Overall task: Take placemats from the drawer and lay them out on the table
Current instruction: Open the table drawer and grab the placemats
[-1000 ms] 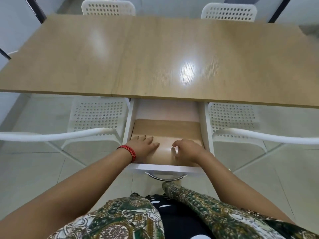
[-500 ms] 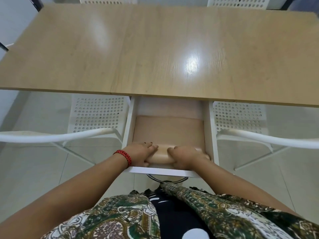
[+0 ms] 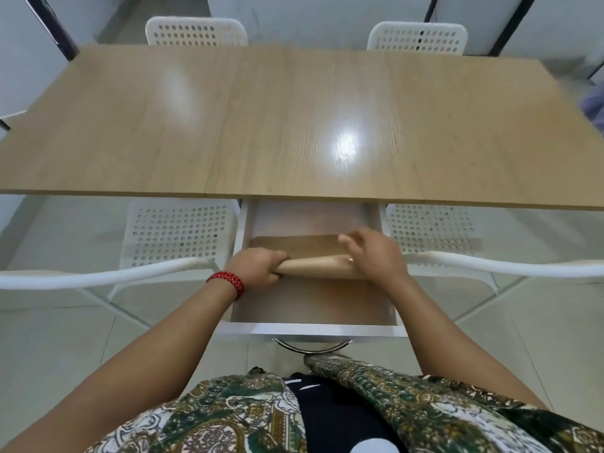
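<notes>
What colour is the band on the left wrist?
Red, braided, with dark flecks. The band shows clearly in the head view, the only one.

- A braided bracelet, red with dark flecks, is worn at the wrist of the left hand.
- Both forearms are shown bare down to the lower edge of the view.
- A small glint is seen on a finger of the right hand, too blurred to be identified.
- The torso is covered by a loose garment printed with paisley in dark green, cream and brown.
- Between its two front edges, a black garment with white markings is visible.
</notes>
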